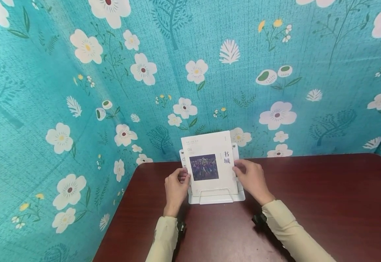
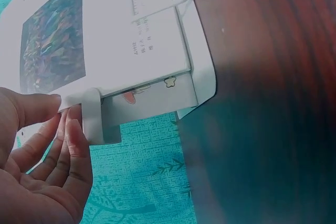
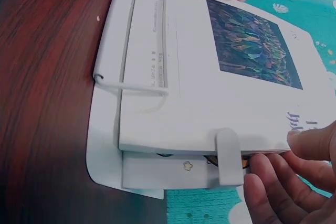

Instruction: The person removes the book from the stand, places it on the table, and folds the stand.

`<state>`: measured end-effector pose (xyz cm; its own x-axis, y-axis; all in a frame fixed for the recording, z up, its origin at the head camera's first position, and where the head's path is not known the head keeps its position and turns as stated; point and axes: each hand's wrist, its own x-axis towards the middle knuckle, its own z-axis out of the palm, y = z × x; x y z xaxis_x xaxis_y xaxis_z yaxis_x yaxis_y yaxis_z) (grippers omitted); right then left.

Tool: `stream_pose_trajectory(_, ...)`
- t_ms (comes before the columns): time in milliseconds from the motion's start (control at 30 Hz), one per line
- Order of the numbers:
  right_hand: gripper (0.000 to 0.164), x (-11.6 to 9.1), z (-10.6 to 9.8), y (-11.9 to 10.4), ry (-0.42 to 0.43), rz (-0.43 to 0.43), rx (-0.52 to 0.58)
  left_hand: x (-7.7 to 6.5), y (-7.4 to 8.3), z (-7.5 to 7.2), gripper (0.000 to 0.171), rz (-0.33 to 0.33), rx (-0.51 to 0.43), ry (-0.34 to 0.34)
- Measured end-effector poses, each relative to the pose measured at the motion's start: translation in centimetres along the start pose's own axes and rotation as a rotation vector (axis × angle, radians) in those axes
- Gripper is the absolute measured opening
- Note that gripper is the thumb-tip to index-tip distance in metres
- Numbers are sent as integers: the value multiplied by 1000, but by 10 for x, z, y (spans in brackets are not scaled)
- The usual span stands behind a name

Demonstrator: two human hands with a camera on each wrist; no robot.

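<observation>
A white book (image 1: 210, 145) with a dark square picture on its cover leans back on a white book stand (image 1: 193, 199). A bent wire bar (image 1: 216, 201) crosses the front of its bottom edge. My left hand (image 1: 177, 187) pinches the left edge, thumb on the cover and fingers behind. On the opposite edge, my right hand (image 1: 253, 178) pinches the book in the same way. White side clips overlap the edges: one clip (image 2: 92, 116) beside the left fingers, another clip (image 3: 229, 157) beside the right fingers. Behind the book shows the stand's printed back plate (image 3: 173, 170).
The stand stands on a dark reddish-brown table (image 1: 325, 196) near its back edge. A teal cloth (image 1: 210, 83) with white flowers hangs right behind the table and along its left side. Dark wrist straps (image 1: 259, 222) sit below both hands.
</observation>
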<state>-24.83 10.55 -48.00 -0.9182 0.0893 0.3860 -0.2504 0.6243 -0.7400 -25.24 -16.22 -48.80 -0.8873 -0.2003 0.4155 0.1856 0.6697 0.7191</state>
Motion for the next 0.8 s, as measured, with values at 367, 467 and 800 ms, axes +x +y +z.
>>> stream_pose_trajectory(367,20,-2,2,-2,35,20,25,2,-1,0,16,-5,-9,-22)
stream_pose_trajectory(467,19,-2,2,-2,56,14,21,2,1,-1,16,1,-4,-24)
stream_pose_trajectory(800,21,-1,3,3,59,57,72,2,0,-2,15,3,1,-21)
